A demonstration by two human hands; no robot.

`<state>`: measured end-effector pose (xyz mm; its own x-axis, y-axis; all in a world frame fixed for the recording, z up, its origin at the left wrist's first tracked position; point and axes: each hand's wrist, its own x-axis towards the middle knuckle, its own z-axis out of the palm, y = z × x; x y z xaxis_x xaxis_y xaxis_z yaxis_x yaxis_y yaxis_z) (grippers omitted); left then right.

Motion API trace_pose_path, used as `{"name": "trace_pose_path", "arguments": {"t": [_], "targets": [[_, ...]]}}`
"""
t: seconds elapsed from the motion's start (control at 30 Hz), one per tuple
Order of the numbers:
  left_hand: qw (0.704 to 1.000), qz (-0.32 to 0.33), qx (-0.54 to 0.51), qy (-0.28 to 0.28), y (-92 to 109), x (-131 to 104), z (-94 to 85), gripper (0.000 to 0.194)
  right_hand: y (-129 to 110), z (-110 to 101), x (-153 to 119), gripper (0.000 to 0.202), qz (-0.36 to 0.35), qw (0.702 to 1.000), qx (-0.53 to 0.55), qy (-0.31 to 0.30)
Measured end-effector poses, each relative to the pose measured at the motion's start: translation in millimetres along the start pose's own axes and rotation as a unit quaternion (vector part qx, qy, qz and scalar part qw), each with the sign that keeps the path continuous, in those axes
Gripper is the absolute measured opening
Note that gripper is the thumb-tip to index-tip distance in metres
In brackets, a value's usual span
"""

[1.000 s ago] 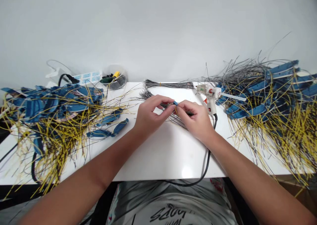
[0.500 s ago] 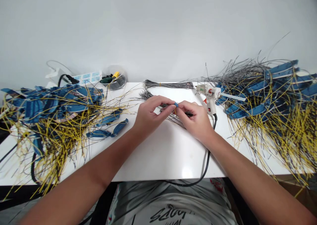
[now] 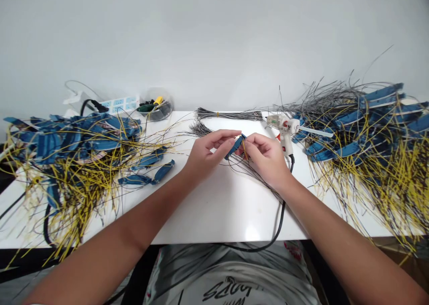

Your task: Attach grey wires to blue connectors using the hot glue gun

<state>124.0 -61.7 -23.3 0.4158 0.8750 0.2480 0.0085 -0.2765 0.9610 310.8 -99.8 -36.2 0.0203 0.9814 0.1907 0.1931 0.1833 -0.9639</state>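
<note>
Over the middle of the white table, a small blue strip with thin wires point(image 3: 235, 147) is held tilted between my two hands. My left hand point(image 3: 208, 152) pinches its left side between thumb and fingers. My right hand point(image 3: 268, 156) has thumb and finger closed at its upper right end, where a yellow wire shows. The fingertips partly hide the strip. Behind and below the hands lies a bundle of thin grey wires point(image 3: 200, 128), partly covered by them.
Another tied grey wire bundle point(image 3: 231, 115) lies at the back. A white glue gun point(image 3: 285, 133) with a black cord stands right of my hands. Piles of blue strips with yellow and black wires lie left point(image 3: 56, 141) and right point(image 3: 351, 148). A clear bowl point(image 3: 164, 112) and power strip point(image 3: 122, 104) are back left.
The blue strip has turned so that more of its length shows between my hands. The right fingers have shifted slightly right, and the fingertips are farther apart.
</note>
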Motion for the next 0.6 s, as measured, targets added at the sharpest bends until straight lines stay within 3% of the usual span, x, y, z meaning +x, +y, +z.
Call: {"name": "trace_pose_path", "arguments": {"t": [0.23,0.6], "targets": [[0.970,-0.168,-0.171,-0.035,-4.4,6.3,-3.5,0.043,-5.4,0.0,3.1,0.026,0.016,0.999,0.046,-0.005],[0.947,-0.218,-0.231,-0.050,-5.6,10.5,-6.1,0.032,-8.3,-0.9,1.4,0.027,0.019,0.998,0.062,-0.019]]}}
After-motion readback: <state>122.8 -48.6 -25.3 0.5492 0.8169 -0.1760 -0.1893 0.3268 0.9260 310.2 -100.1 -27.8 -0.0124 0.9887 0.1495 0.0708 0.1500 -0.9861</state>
